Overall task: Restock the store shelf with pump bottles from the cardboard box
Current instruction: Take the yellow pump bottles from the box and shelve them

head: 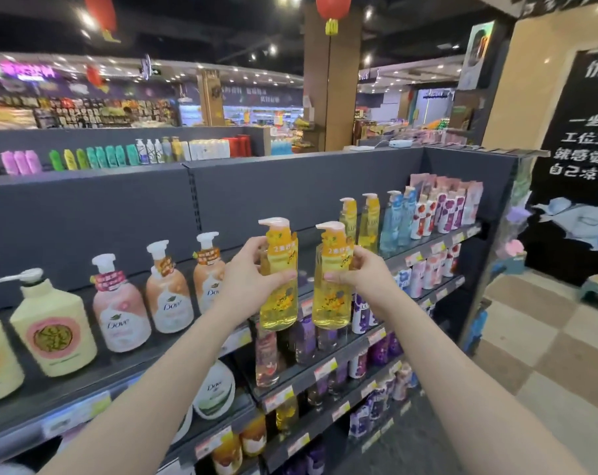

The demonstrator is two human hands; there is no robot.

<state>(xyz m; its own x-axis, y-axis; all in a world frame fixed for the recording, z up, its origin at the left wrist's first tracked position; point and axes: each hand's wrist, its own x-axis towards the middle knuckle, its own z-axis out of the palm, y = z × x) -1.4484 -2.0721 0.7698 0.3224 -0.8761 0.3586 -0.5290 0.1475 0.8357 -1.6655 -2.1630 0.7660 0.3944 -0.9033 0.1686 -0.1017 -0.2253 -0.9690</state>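
My left hand (248, 274) grips a clear yellow pump bottle (279, 299) with a pale pink pump and an orange neck tag. My right hand (362, 274) holds a matching yellow pump bottle (332, 305). Both bottles are upright and raised in front of the top shelf (427, 246) of the dark grey store unit, over a bare stretch between the Dove bottles and two yellow pump bottles (359, 222) standing further right. The cardboard box is out of view.
Dove pump bottles (169, 296) and a cream pump bottle (51, 327) stand on the top shelf at left. Blue bottles (397, 221) and pink cartons sit at right. Lower shelves hold purple, pink and yellow bottles. A tiled aisle floor (547, 354) runs at right.
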